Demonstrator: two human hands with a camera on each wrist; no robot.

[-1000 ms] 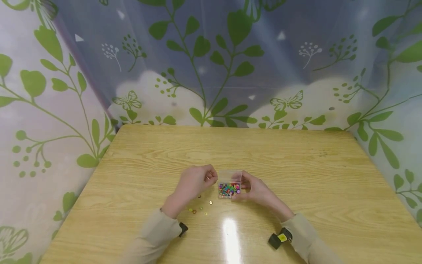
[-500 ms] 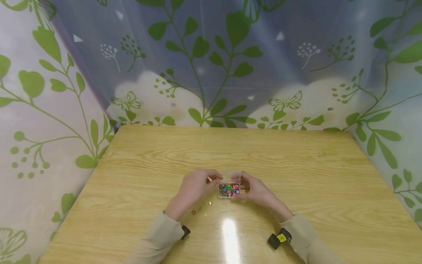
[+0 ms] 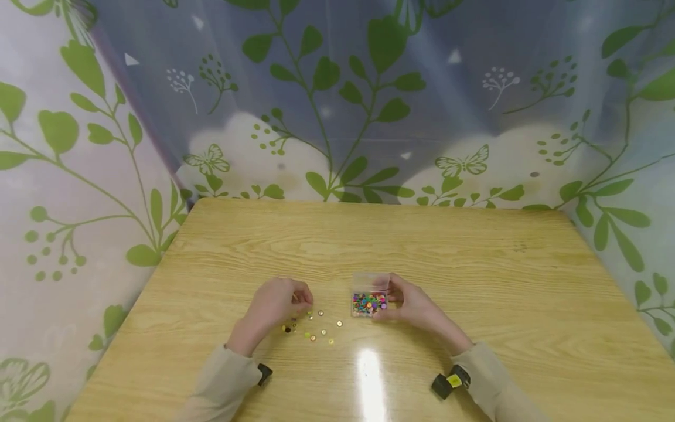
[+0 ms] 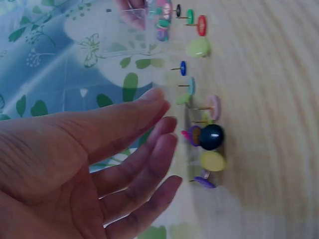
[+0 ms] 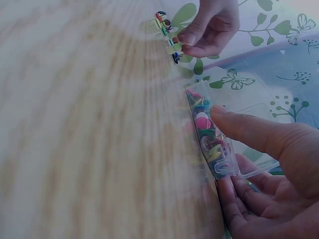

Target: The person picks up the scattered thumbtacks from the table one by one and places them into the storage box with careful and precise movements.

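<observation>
My right hand point(image 3: 413, 305) grips a small clear plastic box point(image 5: 227, 155) by its right side, thumb in front and fingers behind. Its hinged clear lid point(image 3: 369, 281) stands raised at the back. Colourful thumbtacks point(image 3: 369, 304) fill the box. To its left, several loose thumbtacks point(image 3: 313, 337) lie scattered on the table. Over these hovers my left hand point(image 3: 274, 305), fingers loosely bent. In the left wrist view a gap shows between thumb and fingertips, with nothing held there; a dark round-headed thumbtack point(image 4: 212, 137) lies just beyond the fingers.
The wood-grain table point(image 3: 448, 252) reaches back to a curtain point(image 3: 337, 117) printed with leaves and butterflies, which also hangs along both sides. Each sleeve has a black wrist device point(image 3: 448, 381) at its cuff. A bright light reflection crosses the table's front.
My left hand went right to the box's left edge half a second ago, then moved back left over the loose thumbtacks, uncovering more of them. My right hand keeps holding the box in place.
</observation>
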